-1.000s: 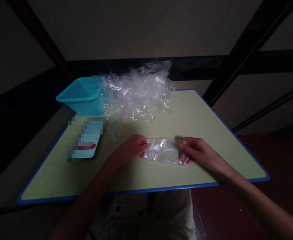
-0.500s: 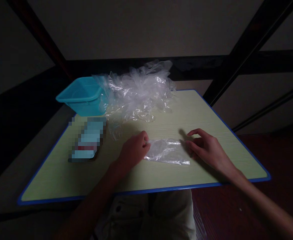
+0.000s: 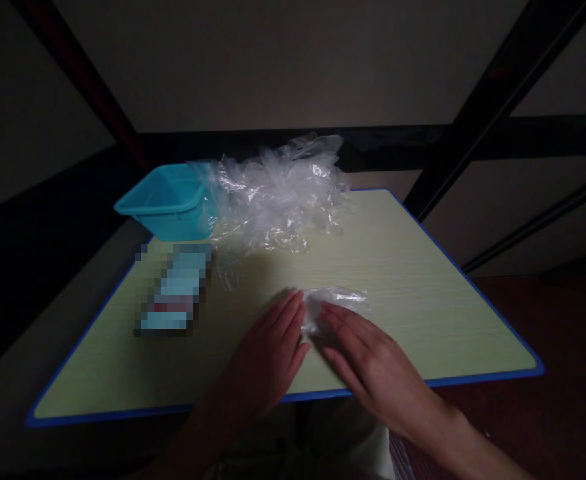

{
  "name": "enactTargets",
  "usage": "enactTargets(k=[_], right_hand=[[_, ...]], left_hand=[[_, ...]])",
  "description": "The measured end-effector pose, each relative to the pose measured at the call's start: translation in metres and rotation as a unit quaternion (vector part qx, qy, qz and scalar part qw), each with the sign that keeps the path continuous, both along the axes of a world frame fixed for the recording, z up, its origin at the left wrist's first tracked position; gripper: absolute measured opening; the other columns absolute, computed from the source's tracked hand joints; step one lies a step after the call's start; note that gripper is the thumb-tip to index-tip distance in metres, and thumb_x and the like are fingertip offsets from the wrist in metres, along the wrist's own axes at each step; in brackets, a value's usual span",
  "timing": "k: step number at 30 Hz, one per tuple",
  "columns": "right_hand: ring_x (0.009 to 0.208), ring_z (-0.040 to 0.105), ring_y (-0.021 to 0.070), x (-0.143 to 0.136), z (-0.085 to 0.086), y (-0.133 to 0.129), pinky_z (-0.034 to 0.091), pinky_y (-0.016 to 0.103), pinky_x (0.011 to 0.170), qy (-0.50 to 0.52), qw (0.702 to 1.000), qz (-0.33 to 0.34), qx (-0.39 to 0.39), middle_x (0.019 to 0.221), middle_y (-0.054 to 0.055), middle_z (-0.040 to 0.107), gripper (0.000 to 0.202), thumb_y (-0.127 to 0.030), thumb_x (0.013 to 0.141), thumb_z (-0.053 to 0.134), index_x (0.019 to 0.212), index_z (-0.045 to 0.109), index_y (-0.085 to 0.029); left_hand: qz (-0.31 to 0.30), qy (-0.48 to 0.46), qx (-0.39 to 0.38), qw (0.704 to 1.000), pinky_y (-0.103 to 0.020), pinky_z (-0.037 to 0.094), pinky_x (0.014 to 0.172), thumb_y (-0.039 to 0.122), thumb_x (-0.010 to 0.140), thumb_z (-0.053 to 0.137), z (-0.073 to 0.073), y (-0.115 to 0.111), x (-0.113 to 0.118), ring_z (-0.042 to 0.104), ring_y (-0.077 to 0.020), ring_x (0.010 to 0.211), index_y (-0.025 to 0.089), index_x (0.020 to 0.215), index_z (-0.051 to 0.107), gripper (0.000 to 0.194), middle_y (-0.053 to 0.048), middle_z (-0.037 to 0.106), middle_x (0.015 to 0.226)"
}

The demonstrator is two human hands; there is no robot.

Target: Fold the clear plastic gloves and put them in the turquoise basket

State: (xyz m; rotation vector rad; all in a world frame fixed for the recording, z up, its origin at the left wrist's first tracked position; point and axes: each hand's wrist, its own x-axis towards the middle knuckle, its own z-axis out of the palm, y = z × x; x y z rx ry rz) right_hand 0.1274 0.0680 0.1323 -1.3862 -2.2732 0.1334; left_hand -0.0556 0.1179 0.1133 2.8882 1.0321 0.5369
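A clear plastic bag [image 3: 315, 308] lies flat on the table near its front edge, partly covered by both hands. My left hand [image 3: 271, 353] rests over the bag's left end, its fingers stretched out and lying flat. From the right, my right hand [image 3: 373, 353] reaches across the bag with extended fingers, the fingertips on the plastic close to the left hand. Neither hand is closed round anything. The bag's far right corner shows beyond the right hand.
A loose heap of clear plastic bags [image 3: 283, 193] spreads over the back of the table [image 3: 413, 287]. It overlaps a turquoise plastic basket [image 3: 173, 223] at the back left. A blurred-out phone-like object [image 3: 175, 287] lies in front of the basket. Blue edging borders the tabletop.
My left hand has opened from a pinch at the bag's left end and now lies flat. My right hand has moved left onto the bag. The view has tilted slightly.
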Motion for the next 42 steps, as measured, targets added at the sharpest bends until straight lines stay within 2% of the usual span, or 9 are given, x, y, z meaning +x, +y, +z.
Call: enactTargets(k=[4, 7, 15, 21, 28, 33, 37, 40, 42], right_hand=[[0.131, 0.033, 0.0267, -0.01, -0.007, 0.004, 0.033, 0.046, 0.106, -0.063, 0.996, 0.034, -0.047, 0.141, 0.018, 0.036, 0.06, -0.037, 0.089, 0.043, 0.137, 0.035, -0.002], [0.135, 0.025, 0.0271, -0.009, -0.012, 0.006, 0.029, 0.046, 0.108, -0.083, 0.993, 0.058, -0.065, 0.144, 0.018, 0.03, 0.07, -0.049, 0.088, 0.042, 0.139, 0.03, -0.003], [0.135, 0.02, 0.0306, -0.01, -0.018, 0.007, 0.028, 0.048, 0.108, -0.108, 0.989, 0.06, -0.085, 0.145, 0.02, 0.021, 0.091, -0.067, 0.081, 0.038, 0.14, 0.024, 0.0], [0.136, 0.017, 0.0298, -0.003, -0.025, 0.0, 0.028, 0.047, 0.108, -0.121, 0.991, 0.033, -0.055, 0.146, 0.021, 0.021, 0.089, -0.065, 0.081, 0.04, 0.141, 0.023, -0.001], [0.136, 0.02, 0.0302, 0.015, -0.031, -0.013, 0.033, 0.048, 0.105, -0.13, 0.991, 0.003, -0.016, 0.147, 0.02, 0.022, 0.087, -0.057, 0.082, 0.045, 0.144, 0.015, -0.004], [0.135, 0.023, 0.031, 0.018, -0.032, -0.02, 0.034, 0.05, 0.104, -0.128, 0.991, -0.025, -0.009, 0.146, 0.021, 0.024, 0.087, -0.056, 0.084, 0.043, 0.145, 0.007, -0.005], [0.135, 0.022, 0.0318, 0.008, -0.025, -0.022, 0.033, 0.052, 0.104, -0.111, 0.992, -0.044, -0.029, 0.144, 0.022, 0.026, 0.091, -0.062, 0.083, 0.04, 0.144, 0.005, -0.004], [0.136, 0.018, 0.0295, -0.01, -0.011, -0.014, 0.031, 0.049, 0.105, -0.083, 0.993, -0.057, -0.056, 0.145, 0.021, 0.022, 0.084, -0.059, 0.087, 0.035, 0.142, 0.013, -0.001], [0.136, 0.014, 0.0293, -0.027, -0.003, -0.003, 0.029, 0.047, 0.107, -0.062, 0.992, -0.072, -0.08, 0.146, 0.02, 0.019, 0.082, -0.06, 0.087, 0.034, 0.141, 0.021, 0.001]], left_hand=[[-0.008, 0.035, -0.044, 0.998, -0.044, 0.034, 0.106, 0.033, 0.089, 0.043, -0.009, 0.0, -0.007, 0.025, -0.0266, 0.136, 0.007, 0.139, 0.024, 0.059, -0.02, 0.032, 0.144], [-0.014, 0.047, -0.068, 0.996, -0.045, 0.032, 0.107, 0.044, 0.087, 0.045, -0.012, 0.003, -0.01, 0.019, -0.0274, 0.137, 0.008, 0.14, 0.019, 0.069, -0.021, 0.027, 0.146], [-0.003, 0.078, -0.086, 0.993, -0.046, 0.029, 0.107, 0.052, 0.083, 0.049, -0.011, 0.004, -0.007, 0.018, -0.0289, 0.138, 0.006, 0.141, 0.02, 0.079, -0.02, 0.024, 0.147], [0.006, 0.075, -0.085, 0.994, -0.047, 0.03, 0.106, 0.053, 0.083, 0.048, -0.011, 0.004, -0.006, 0.018, -0.029, 0.138, 0.006, 0.14, 0.023, 0.078, -0.019, 0.025, 0.147], [0.006, 0.065, -0.081, 0.995, -0.046, 0.03, 0.107, 0.053, 0.083, 0.048, -0.012, 0.003, -0.006, 0.019, -0.0284, 0.137, 0.006, 0.14, 0.024, 0.078, -0.019, 0.025, 0.147], [0.004, 0.047, -0.073, 0.996, -0.045, 0.029, 0.108, 0.051, 0.083, 0.05, -0.013, 0.003, -0.006, 0.02, -0.0271, 0.137, 0.009, 0.141, 0.021, 0.077, -0.017, 0.027, 0.147], [0.006, 0.04, -0.057, 0.998, -0.044, 0.031, 0.107, 0.052, 0.084, 0.048, -0.016, 0.003, -0.007, 0.022, -0.0275, 0.137, 0.009, 0.141, 0.022, 0.076, -0.017, 0.028, 0.147], [0.008, 0.033, -0.056, 0.998, -0.045, 0.031, 0.107, 0.049, 0.083, 0.05, -0.02, 0.003, -0.007, 0.023, -0.0285, 0.136, 0.009, 0.141, 0.024, 0.075, -0.018, 0.029, 0.146], [0.001, 0.022, -0.058, 0.998, -0.045, 0.03, 0.108, 0.04, 0.082, 0.051, -0.023, 0.003, -0.007, 0.022, -0.0282, 0.137, 0.01, 0.142, 0.021, 0.074, -0.017, 0.029, 0.146]])
